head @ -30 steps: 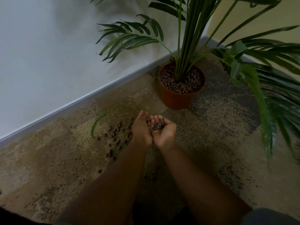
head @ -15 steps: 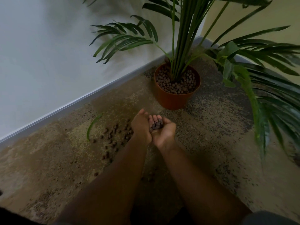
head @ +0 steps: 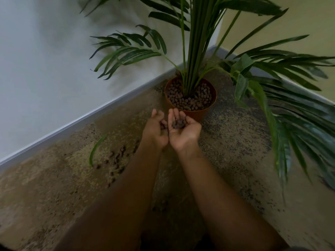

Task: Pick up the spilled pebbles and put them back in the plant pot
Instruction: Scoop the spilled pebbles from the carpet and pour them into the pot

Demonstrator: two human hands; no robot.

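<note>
My right hand [head: 184, 132] is cupped palm up and holds a small heap of brown pebbles [head: 178, 124]. My left hand [head: 155, 130] lies on its side against it, fingers curled inward around a few more pebbles. Both hands hover just in front of the orange plant pot [head: 196, 115], their fingertips near its front rim. The pot is filled with the same pebbles around the plant's green stems [head: 192, 66]. Several spilled pebbles [head: 117, 160] lie on the carpet to the left of my left forearm.
A fallen green leaf [head: 96, 149] lies on the carpet beside the spilled pebbles. The pot stands in a corner between a white wall [head: 54, 69] and a yellowish wall [head: 299, 24]. Long fronds [head: 282, 134] hang over the carpet at the right.
Both cupped hands have moved forward with the pebbles, from mid-carpet up to the pot's front rim. My view has shifted closer to the pot.
</note>
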